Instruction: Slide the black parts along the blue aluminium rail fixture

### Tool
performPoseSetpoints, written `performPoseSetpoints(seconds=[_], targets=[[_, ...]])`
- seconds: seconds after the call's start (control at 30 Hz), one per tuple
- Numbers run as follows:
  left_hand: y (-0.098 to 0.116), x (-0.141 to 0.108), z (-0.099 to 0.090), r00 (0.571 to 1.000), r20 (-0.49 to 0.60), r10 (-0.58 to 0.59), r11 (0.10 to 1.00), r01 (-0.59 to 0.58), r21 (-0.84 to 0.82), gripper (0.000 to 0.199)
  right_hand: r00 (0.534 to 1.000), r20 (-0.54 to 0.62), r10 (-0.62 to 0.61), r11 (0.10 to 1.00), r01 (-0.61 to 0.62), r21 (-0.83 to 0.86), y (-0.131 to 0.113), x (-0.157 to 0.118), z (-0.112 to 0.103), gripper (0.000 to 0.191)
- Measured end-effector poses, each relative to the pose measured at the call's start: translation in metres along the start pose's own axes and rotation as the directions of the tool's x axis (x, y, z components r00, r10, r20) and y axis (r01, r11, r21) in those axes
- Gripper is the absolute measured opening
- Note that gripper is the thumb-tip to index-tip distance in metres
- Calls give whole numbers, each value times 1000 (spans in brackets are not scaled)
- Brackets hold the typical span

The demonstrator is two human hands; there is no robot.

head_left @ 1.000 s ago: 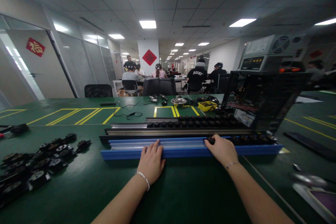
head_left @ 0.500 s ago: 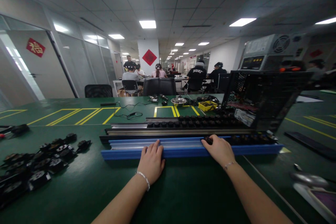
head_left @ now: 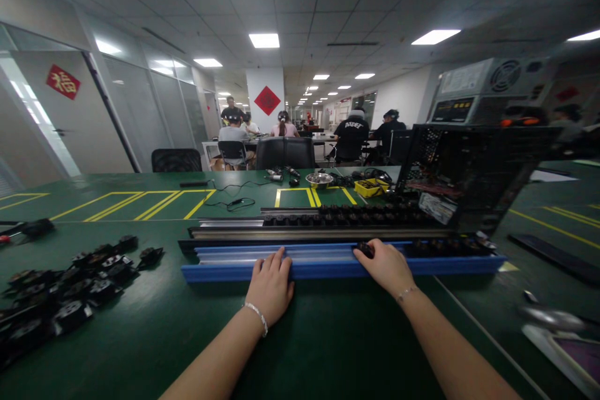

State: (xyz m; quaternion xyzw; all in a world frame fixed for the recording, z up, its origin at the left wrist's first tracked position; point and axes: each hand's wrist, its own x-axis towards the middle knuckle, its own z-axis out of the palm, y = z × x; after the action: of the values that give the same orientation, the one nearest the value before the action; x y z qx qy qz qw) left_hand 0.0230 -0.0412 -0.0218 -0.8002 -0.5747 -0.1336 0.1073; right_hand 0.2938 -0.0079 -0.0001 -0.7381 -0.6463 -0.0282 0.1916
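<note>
A long blue rail (head_left: 328,269) lies across the green table, with black parts (head_left: 445,247) lined up in its right portion. My left hand (head_left: 272,281) rests on the rail's near edge left of its middle, fingers extended and slightly apart, holding nothing. Farther right, my right hand (head_left: 387,265) grips a small black part (head_left: 364,250) in the rail's channel, between thumb and fingers. The underside of that part is hidden.
Behind the blue rail are further dark rails (head_left: 281,234). A pile of black parts (head_left: 70,287) lies at left. An open computer case (head_left: 482,175) stands at back right, near a yellow tray (head_left: 371,189) and metal bowl (head_left: 319,181). People sit in the background.
My right hand has shifted slightly left along the blue rail with the small black part. My left hand has stayed in place.
</note>
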Motion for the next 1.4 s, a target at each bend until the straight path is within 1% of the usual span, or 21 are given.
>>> performPoseSetpoints(seconds=[0.13,0.3,0.6,1.1,1.4], targets=[[0,0,0,1000,2,3,1000,-3,-1,40,1000,-1,-18,1000,18,14,-3,-1,1,36],[-1,0,1,1000,-24,13,1000,-13,2,39,1000,17,-11,1000,11,22,-6,-3,-2,36],[-1,-1,1,1000,-23,20,1000,-20,2,40,999,34,-16,1000,16,26,-9,-4,-2,35],[-3,-1,3,999,-19,25,1000,-25,17,42,998,-7,-55,998,55,32,-8,-5,5,37],[-4,-2,5,998,-56,36,999,-35,20,42,997,-21,-78,996,79,47,-11,-8,6,35]])
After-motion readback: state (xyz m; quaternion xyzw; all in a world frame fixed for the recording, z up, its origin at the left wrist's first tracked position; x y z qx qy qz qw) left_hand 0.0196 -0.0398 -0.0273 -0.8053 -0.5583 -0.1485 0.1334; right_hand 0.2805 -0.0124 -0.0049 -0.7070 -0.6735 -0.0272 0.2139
